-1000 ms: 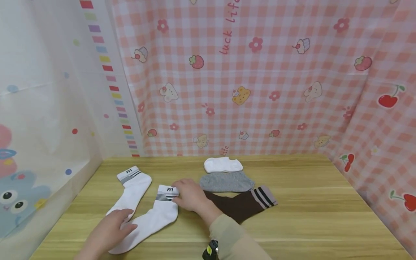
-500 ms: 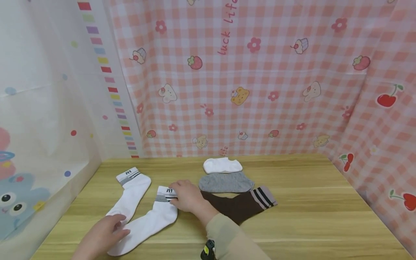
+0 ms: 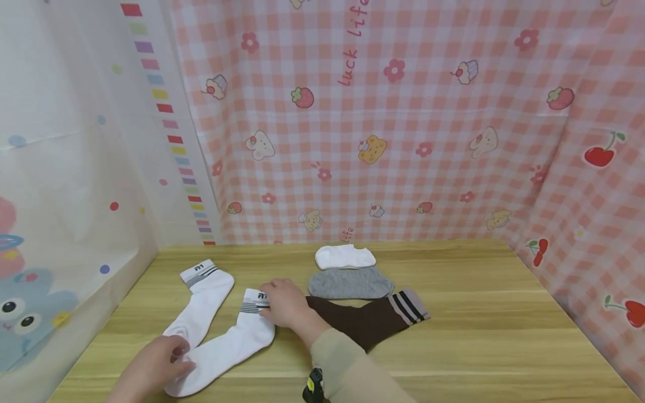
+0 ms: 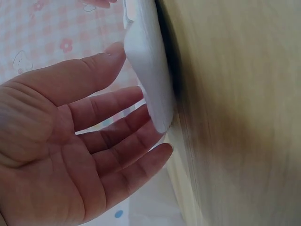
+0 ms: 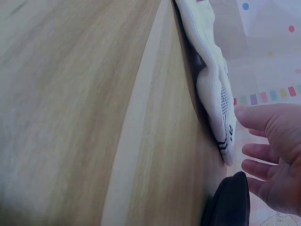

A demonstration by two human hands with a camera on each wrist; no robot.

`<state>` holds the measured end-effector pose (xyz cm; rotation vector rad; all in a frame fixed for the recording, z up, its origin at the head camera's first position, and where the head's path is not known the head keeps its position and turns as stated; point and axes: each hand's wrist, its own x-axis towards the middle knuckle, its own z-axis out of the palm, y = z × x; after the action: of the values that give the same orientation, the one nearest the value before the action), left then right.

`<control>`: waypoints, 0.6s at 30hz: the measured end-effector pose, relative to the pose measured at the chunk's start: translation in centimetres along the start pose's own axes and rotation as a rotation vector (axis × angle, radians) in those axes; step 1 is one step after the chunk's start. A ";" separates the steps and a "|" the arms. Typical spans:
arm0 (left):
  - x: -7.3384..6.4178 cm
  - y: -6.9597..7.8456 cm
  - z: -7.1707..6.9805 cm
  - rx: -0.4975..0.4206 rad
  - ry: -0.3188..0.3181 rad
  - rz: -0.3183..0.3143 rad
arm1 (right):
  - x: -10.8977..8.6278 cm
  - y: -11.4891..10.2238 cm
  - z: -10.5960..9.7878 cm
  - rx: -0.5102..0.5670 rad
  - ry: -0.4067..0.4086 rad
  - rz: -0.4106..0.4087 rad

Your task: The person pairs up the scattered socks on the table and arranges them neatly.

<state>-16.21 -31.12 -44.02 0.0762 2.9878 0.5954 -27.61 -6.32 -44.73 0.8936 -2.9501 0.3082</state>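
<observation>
A white ankle sock with a striped, lettered cuff lies flat on the wooden table. At its toe end is my left hand, thumb over the near side. The left wrist view shows that hand's fingers loosely bent and spread along the sock's edge, thumbtip right at the fabric. Over the right side of the cuff lies my right hand, its fingers reaching forward and left. From the right wrist, the thumb is close to the cuff. A matching white sock lies to the left, its toe partly behind my left hand.
Right of the white pair, a dark brown sock with a striped cuff lies partly under my right forearm. Behind it are a grey low-cut sock and a white low-cut sock. Patterned curtains enclose the table's back and sides.
My left hand has slid a little down and left along the sock's toe. My right hand has shifted slightly left over the cuff. The socks lie as before.
</observation>
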 end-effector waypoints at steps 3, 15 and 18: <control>0.2 0.0 0.1 0.003 -0.016 -0.019 | 0.2 -0.2 0.1 0.007 -0.015 0.005; 0.4 0.2 0.2 -0.012 -0.035 -0.060 | 0.7 -0.3 1.3 -0.057 -0.050 0.044; 0.4 0.2 0.2 -0.010 -0.025 -0.055 | 0.9 -0.4 1.5 -0.057 -0.060 0.055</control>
<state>-16.58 -30.88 -44.16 0.0009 2.9517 0.5991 -28.11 -7.41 -46.03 0.8306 -3.0258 0.2012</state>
